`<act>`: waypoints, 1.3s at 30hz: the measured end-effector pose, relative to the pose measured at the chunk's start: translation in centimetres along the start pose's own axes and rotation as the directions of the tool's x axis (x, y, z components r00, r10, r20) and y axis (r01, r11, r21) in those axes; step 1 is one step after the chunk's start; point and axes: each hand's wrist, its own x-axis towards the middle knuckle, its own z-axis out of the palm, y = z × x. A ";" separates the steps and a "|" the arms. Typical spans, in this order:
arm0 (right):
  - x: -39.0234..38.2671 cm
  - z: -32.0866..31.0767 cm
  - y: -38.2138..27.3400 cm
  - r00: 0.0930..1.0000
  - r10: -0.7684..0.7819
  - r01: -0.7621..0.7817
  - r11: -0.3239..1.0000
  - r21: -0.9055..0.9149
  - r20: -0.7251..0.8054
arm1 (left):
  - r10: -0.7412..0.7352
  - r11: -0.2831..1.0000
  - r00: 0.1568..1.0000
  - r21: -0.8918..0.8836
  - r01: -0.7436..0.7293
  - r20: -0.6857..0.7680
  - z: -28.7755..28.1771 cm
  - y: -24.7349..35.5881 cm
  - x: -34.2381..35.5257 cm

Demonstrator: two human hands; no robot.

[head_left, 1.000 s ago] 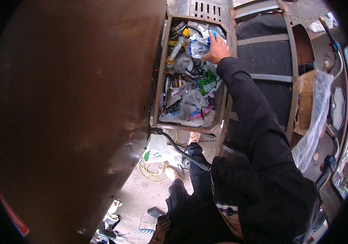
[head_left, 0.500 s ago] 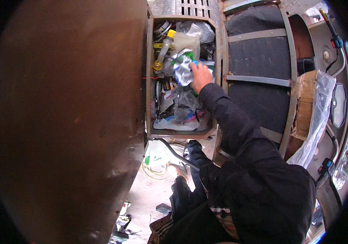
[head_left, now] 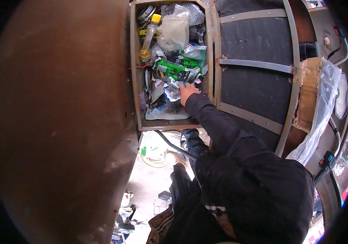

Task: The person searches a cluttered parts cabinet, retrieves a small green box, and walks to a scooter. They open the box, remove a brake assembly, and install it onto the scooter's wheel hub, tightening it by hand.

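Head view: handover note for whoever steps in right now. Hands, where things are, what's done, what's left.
Right hand: reached into the open metal compartment, fingers on a crumpled white-and-blue wrapper; whether the grip has closed on it cannot be told.
Left hand: not in view.
Things: compartment is full of clutter, with a green packet just above the hand, a clear plastic bag and a yellow-capped bottle at the far end.
Done: nothing visibly lifted out.
Left: probably the rummaging goes on; the clutter is all in the compartment.
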 end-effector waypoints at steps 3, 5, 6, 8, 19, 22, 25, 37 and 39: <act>2.3 -2.6 0.7 0.985 -0.110 0.100 0.992 0.079 0.133 | -0.012 1.000 1.000 0.009 0.012 0.004 0.0 0.1 0.1; 5.6 -4.6 1.4 0.939 -0.135 0.232 0.928 0.293 -0.316 | -0.016 1.000 1.000 0.016 0.016 0.007 0.0 0.2 0.1; 8.2 -6.0 1.8 0.890 0.013 0.172 0.917 0.360 -0.457 | -0.018 1.000 1.000 0.019 0.018 0.010 -0.1 0.3 0.0; 13.9 -8.5 2.4 0.749 0.158 0.090 0.938 0.336 -0.644 | -0.014 1.000 1.000 0.020 0.013 0.010 -0.2 0.5 0.0; 8.5 -2.0 0.8 0.959 0.252 -0.240 0.966 0.101 -0.132 | -0.056 0.997 0.998 0.058 0.054 0.034 -0.9 1.2 -0.2; 4.7 -0.7 -1.8 0.965 0.183 -0.177 0.983 0.049 -0.185 | -0.055 0.997 0.998 0.060 0.052 0.042 -0.9 1.4 -0.1; 2.1 -2.0 -2.2 0.989 0.141 -0.142 0.989 0.039 0.037 | -0.078 0.996 0.996 0.043 0.076 0.045 -0.7 1.3 -0.1; 0.9 -7.7 0.3 0.978 0.059 -0.077 0.993 0.084 0.200 | -0.094 0.994 0.994 0.067 0.090 0.052 0.2 1.3 -0.4; 4.1 -10.1 -0.2 0.955 0.119 -0.008 0.926 0.377 -0.271 | -0.099 0.993 0.994 0.068 0.096 0.046 0.5 1.2 -0.7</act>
